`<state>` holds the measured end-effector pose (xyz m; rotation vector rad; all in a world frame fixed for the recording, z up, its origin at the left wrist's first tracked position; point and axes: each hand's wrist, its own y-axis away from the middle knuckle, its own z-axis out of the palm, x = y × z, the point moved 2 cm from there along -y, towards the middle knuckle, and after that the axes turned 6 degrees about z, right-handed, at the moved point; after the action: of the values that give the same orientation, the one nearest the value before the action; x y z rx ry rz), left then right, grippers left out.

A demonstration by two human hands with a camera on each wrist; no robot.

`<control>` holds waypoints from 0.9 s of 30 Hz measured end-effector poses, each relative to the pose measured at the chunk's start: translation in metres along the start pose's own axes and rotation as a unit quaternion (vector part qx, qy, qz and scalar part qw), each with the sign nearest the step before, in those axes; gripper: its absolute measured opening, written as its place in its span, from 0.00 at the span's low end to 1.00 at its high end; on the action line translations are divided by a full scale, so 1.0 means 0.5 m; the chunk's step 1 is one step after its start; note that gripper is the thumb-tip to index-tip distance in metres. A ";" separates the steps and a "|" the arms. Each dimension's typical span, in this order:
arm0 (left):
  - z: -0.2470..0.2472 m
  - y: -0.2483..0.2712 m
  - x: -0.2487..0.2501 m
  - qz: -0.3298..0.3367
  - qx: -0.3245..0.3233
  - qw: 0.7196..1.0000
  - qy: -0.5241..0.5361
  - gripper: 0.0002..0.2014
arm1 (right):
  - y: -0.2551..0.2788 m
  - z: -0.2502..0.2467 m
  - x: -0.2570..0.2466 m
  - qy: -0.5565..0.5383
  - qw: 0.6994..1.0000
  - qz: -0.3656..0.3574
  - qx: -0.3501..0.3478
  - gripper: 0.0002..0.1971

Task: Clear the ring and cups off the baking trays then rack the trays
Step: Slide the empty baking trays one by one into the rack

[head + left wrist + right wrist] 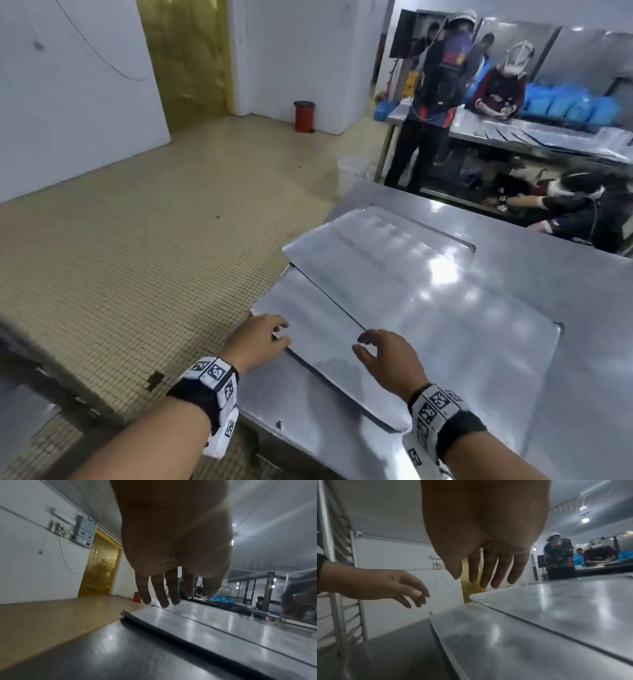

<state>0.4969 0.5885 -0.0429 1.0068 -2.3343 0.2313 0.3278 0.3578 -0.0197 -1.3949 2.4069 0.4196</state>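
Observation:
Bare flat metal baking trays lie overlapping on the steel table (308,421). The nearest tray (318,329) is partly covered by a larger tray (428,308), and another tray (421,222) shows behind. I see no ring or cups. My left hand (274,330) hovers with relaxed fingers over the nearest tray's left corner (124,613) and holds nothing. My right hand (368,344) hovers just above the same tray (488,635), fingers (488,572) straight and empty. The right wrist view shows the left hand (393,588) clear of the tray.
A metal tray rack (342,601) stands left of the table. The table's left edge drops to tiled floor (154,257). People work at another steel table (531,137) at the back right. A red bin (304,116) and a white bucket (352,171) stand on the floor.

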 end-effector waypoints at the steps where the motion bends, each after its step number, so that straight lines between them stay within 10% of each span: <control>1: 0.031 -0.010 0.006 -0.001 -0.026 1.000 -0.002 0.21 | 0.016 0.011 0.033 0.002 1.000 0.017 -0.017 0.16; 8: 0.131 -0.017 -0.007 -0.006 -0.089 0.991 -0.101 0.26 | 0.093 0.119 0.112 0.006 0.989 0.093 -0.115 0.16; 27: 0.161 0.032 0.015 0.131 -0.077 0.988 -0.004 0.17 | 0.244 0.127 0.224 -0.044 0.975 0.216 0.009 0.07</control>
<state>0.4459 0.5657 -0.1032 0.6262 -2.4464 0.1470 0.1773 0.3549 -0.1131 -0.8154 2.6245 0.5471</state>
